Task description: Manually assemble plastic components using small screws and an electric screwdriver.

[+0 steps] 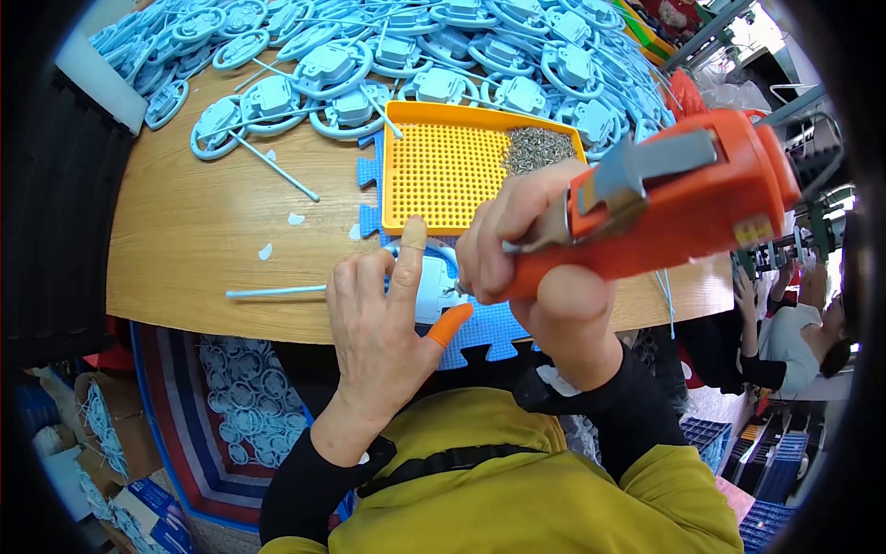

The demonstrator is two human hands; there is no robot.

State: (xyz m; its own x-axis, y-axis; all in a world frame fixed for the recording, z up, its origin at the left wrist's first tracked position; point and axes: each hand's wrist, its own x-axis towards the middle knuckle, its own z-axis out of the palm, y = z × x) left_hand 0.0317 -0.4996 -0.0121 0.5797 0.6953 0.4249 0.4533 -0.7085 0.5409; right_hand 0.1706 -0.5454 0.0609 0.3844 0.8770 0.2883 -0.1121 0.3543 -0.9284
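A light-blue plastic ring-shaped part (431, 288) with a flat housing in its middle lies on a blue foam mat (498, 325), its thin rod pointing left. Spread over it, my left hand (377, 309) holds it down, with an orange cover on the thumb and a tan wrap on the index finger. My right hand (508, 217) is wrapped round an orange power screwdriver (678, 208), tilted with its tip down at the housing, where a small screw seems to sit. Just beyond is a yellow perforated tray (389, 175), with a heap of small screws (537, 150) in its far right corner.
A large pile of similar light-blue parts (438, 88) covers the far side of the wooden table (198, 245). White scraps (295, 219) lie at left. Below the table's near edge, a striped bag (180, 425) holds more parts. Another person (798, 342) sits at the right.
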